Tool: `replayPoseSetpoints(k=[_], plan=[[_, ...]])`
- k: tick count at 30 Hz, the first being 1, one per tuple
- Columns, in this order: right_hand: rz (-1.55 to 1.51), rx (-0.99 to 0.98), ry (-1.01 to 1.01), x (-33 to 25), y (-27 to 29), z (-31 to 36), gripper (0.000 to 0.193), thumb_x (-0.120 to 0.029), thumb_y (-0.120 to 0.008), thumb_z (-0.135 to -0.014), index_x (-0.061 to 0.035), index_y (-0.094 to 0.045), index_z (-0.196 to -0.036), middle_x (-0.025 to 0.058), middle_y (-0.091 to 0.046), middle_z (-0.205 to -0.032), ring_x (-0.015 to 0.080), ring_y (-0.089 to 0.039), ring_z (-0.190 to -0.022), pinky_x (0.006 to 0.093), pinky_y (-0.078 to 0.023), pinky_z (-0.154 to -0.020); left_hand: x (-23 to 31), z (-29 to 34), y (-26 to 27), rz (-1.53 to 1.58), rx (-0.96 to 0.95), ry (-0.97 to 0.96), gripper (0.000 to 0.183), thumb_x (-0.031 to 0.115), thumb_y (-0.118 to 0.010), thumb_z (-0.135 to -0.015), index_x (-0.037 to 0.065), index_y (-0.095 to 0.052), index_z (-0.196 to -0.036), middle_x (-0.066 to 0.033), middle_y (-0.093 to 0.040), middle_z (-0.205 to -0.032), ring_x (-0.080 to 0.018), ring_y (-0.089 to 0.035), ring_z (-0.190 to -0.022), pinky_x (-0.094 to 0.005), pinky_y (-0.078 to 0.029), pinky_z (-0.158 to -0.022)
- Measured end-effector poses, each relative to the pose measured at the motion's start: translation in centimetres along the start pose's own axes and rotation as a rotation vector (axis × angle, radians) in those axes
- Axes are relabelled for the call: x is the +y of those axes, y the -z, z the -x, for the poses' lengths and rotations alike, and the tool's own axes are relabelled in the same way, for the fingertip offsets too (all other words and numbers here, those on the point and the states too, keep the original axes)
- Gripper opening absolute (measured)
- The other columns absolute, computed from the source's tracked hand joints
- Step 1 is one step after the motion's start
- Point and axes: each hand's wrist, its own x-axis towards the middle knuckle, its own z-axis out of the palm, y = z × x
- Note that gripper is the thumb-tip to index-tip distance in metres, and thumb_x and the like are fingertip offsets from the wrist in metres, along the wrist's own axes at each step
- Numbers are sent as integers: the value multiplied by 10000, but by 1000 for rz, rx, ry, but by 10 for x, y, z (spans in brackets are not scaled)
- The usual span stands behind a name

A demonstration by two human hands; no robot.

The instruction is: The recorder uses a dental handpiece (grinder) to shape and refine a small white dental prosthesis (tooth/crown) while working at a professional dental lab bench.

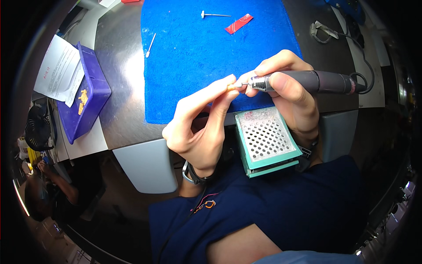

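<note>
My left hand (pixel 198 125) pinches a small yellowish piece (pixel 231 87) between thumb and forefinger. My right hand (pixel 295 94) is wrapped round a dark grey rotary handpiece (pixel 310 81), whose silver collar points left. The thin tip of the handpiece meets or nearly meets the small piece; contact is hard to make out. Both hands are above the near edge of a blue towel (pixel 184 57). Just below them, between my wrists, is a teal box with a perforated metal top (pixel 266 134), dusted with pale and pinkish powder.
On the towel lie a white-headed mounted bit (pixel 215 15), a red packet (pixel 239 23) and a slim white-tipped bit (pixel 150 45). A purple tray (pixel 94 99) at left holds papers (pixel 59 70) and yellowish model pieces (pixel 82 99). The handpiece cord (pixel 370 66) curves along the right.
</note>
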Motion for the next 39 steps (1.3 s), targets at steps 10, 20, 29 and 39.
replayPoseSetpoints(k=[10, 20, 29, 39], plan=[[36, 15, -31, -3, 0, 1, 228, -133, -656, -939, 76, -662, -1029, 175, -709, -949, 212, -706, -894, 345, -569, -857, 1, 2, -2, 74, 29, -8, 229, -110, -794, -800, -65, -699, -1004, -188, -761, -951, -206, -754, -866, -280, -609, -775], [78, -32, -40, -3, 3, 4, 205, -109, -604, -942, 65, -630, -1046, 206, -697, -965, 231, -688, -913, 380, -548, -886, 3, 6, -4, 70, 43, 26, 218, -114, -803, -786, -57, -717, -978, -177, -765, -941, -188, -750, -848, -258, -595, -738], [119, -67, -28, 0, -5, -2, 201, -113, -572, -939, 57, -613, -1038, 241, -693, -978, 247, -668, -896, 401, -536, -886, 3, 0, 10, 28, 26, 33, 213, -119, -796, -792, -51, -717, -978, -179, -765, -946, -183, -746, -855, -260, -593, -743], [-306, 121, -56, -9, 6, 2, 184, -133, -590, -984, 42, -626, -1029, 167, -669, -1003, 284, -710, -921, 374, -583, -869, 21, -5, -7, -69, 73, 174, 153, -120, -696, -874, -70, -652, -1012, -216, -732, -997, -229, -724, -892, -305, -596, -827]])
